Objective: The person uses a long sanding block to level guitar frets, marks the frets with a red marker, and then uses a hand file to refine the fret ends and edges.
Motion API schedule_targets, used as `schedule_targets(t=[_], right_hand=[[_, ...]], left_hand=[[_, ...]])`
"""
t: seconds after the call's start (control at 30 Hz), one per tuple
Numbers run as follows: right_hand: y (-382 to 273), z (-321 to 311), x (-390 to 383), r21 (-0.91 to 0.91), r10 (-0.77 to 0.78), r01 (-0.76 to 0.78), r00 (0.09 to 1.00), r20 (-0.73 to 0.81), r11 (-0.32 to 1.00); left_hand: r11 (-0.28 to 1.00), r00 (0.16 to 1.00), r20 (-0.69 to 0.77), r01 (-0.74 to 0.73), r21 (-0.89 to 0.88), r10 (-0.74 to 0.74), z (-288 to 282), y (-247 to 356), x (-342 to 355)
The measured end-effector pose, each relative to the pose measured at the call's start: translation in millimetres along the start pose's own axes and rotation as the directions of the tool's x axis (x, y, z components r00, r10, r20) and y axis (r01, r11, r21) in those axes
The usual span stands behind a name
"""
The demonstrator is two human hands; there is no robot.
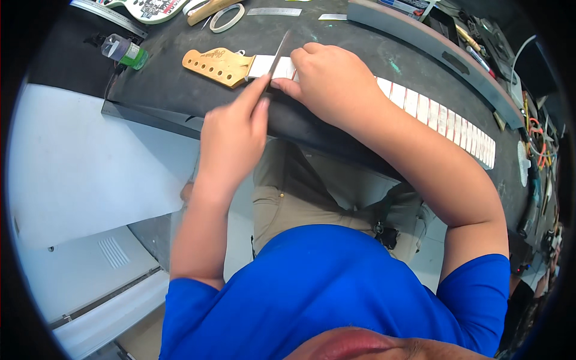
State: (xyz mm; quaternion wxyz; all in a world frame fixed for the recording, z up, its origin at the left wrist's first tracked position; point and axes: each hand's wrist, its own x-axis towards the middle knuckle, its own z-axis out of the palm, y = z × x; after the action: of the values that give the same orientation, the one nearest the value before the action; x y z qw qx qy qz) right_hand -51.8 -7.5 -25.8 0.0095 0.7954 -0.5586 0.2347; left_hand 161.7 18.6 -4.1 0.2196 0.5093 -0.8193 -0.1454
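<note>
A guitar neck (217,66) lies across the dark workbench, its wooden headstock at the left. White tape covers the fretboard between the frets, running away to the right. My left hand (235,135) is closed on a slim, dark file (279,55), with the index finger stretched along it. The file crosses the fretboard at a slant near the headstock end; my fingers hide its lower part. Just to the right of it, my right hand (333,84) lies over the neck, fingers bent and closed around it, thumb at the near edge.
Beyond the headstock are a tape roll (227,18) and a steel ruler (274,12). A bottle with green liquid (125,51) stands at the left. A long grey beam (441,57) lies behind the neck. Various tools (540,144) crowd the right side.
</note>
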Motion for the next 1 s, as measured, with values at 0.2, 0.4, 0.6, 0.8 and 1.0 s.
schedule_targets(t=[0.2,0.4,0.6,0.8,1.0], right_hand=[[-6.6,-0.6,-1.7,0.023,0.032,-0.033,0.998,0.049,0.999],[0.0,1.6,-0.5,0.035,-0.030,0.031,0.999,-0.045,0.999],[-7.9,-1.0,1.5,0.030,0.050,-0.052,0.996,0.069,0.998],[-1.4,1.2,2.2,0.021,-0.022,0.022,1.000,-0.010,1.000],[-6.0,0.3,0.0,0.031,0.048,-0.050,0.997,0.056,0.998]], left_hand=[[0.989,0.999,-0.045,0.017,-0.150,-0.024,-13.0,-9.0,-65.6],[0.998,0.998,-0.002,0.055,-0.044,-0.055,-2.7,5.7,14.6],[0.997,0.999,-0.019,-0.034,-0.070,0.033,-13.9,-16.7,-75.6],[0.999,1.000,-0.027,-0.010,0.034,0.011,-3.1,5.0,21.7],[0.993,1.000,-0.023,0.012,-0.115,-0.015,-10.5,-12.0,-60.2]])
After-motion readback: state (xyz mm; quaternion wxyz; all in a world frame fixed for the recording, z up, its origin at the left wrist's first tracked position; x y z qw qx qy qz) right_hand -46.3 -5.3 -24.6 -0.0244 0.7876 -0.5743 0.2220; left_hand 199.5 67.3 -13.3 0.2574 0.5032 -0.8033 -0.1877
